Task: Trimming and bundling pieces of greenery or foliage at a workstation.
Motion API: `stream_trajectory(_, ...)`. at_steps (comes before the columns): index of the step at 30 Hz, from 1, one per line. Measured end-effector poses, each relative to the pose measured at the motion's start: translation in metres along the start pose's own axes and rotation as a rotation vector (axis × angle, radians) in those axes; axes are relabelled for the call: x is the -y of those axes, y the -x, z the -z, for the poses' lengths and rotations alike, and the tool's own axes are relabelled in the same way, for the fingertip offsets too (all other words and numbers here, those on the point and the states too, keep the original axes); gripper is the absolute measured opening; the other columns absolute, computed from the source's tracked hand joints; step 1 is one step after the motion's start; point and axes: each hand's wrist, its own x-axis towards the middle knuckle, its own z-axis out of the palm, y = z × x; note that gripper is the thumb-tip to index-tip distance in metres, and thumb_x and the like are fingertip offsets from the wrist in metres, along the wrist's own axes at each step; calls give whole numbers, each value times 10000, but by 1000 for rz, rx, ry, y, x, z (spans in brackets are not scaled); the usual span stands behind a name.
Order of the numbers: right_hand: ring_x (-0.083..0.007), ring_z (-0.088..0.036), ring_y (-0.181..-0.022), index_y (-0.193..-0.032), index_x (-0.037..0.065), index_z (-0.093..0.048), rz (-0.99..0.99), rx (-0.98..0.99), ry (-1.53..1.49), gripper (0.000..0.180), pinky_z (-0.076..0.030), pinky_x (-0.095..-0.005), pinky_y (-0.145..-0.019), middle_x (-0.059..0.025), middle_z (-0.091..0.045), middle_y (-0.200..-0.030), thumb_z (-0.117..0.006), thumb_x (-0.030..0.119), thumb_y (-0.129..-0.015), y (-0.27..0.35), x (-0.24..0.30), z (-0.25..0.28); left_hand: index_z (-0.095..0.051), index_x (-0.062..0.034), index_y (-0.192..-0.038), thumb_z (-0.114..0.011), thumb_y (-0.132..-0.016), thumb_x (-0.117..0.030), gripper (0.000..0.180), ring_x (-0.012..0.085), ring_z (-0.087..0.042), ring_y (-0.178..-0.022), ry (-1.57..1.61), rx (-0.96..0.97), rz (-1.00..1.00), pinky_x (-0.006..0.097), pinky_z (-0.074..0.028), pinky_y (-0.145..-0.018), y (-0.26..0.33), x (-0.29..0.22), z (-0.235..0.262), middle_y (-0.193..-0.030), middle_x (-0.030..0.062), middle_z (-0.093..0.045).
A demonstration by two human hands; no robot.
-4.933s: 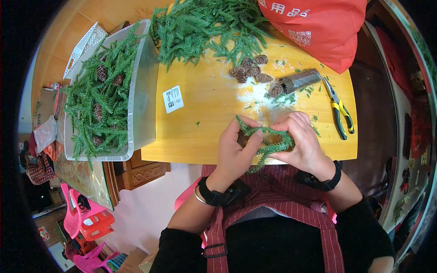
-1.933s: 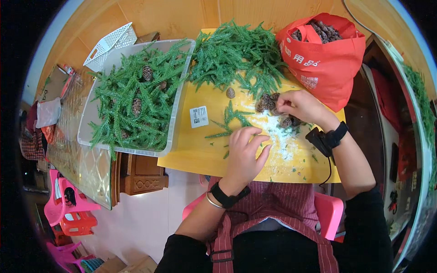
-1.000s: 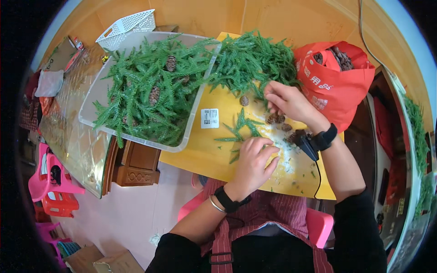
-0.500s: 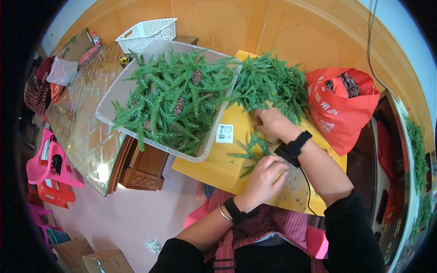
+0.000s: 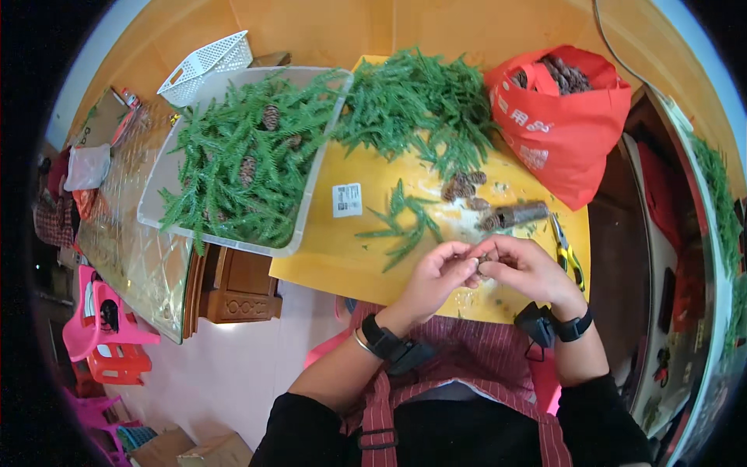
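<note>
My left hand (image 5: 437, 279) and my right hand (image 5: 531, 268) meet over the near part of the yellow board (image 5: 319, 261). Between their pinched fingertips is a small brown pine cone (image 5: 484, 265), mostly covered by the fingers. Left of it lies a green artificial pine sprig (image 5: 405, 223) with spread branches. Just beyond the hands, several brown pine cones (image 5: 459, 187) sit beside a dark brown cylinder (image 5: 520, 214) lying on its side. Yellow-and-black handled pliers (image 5: 573, 261) rest to the right of my right hand.
A translucent bin (image 5: 299, 233) of green sprigs with pine cones stands at left. A pile of pine sprigs (image 5: 420, 97) lies at the back, beside a red bag (image 5: 556, 128) of pine cones. A white basket (image 5: 206, 66) stands behind the bin. A glass-topped table (image 5: 128, 233) is farther left.
My right hand has drawn back from the sprig pile to meet my left hand, and both now pinch a small pine cone. The view has shifted, uncovering cones, the cylinder and pliers.
</note>
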Motion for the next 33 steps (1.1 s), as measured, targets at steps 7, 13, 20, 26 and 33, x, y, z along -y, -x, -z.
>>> stream_trajectory(7,-50,-462,-686,-1108,18,-511,-3,-86,-4,229,-375,-186,-624,22,-511,-775,-486,97,-895,25,-5,-3,-494,-36,-967,-538,-853,-34,122,139,-567,-840,36,39,97,279,-481,-727,4,5,-4,-982,85,-569)
stream_trajectory(13,-71,-463,-755,-1099,-6,-546,127,-393,-451,355,-377,-204,-686,-12,-543,-852,-352,254,-954,36,-34,6,-480,-35,-936,-536,-836,1,120,153,-573,-830,101,-32,143,281,-488,-726,3,0,-6,-977,89,-563)
stream_trajectory(20,-135,-451,-725,-977,-24,-534,312,-384,-706,337,-367,-246,-665,-49,-475,-808,-375,272,-942,39,-49,6,-454,-32,-1144,-576,-817,0,350,164,-587,-868,30,-30,136,284,-499,-767,4,-3,-8,-983,71,-544)
stream_trajectory(26,-129,-528,-805,-1001,-47,-578,296,-314,-519,232,-417,-250,-747,-77,-561,-885,-440,115,-909,41,-49,-14,-456,-27,-1097,-595,-788,37,345,173,-589,-872,112,-7,65,288,-499,-752,4,2,-9,-1008,77,-530)
stream_trajectory(33,-184,-540,-811,-977,-25,-615,360,-286,-126,202,-423,-280,-728,-102,-579,-872,-502,97,-863,38,-40,-19,-452,-40,-1024,-620,-718,115,382,185,-592,-872,134,25,-11,295,-505,-747,5,3,-11,-1043,94,-510)
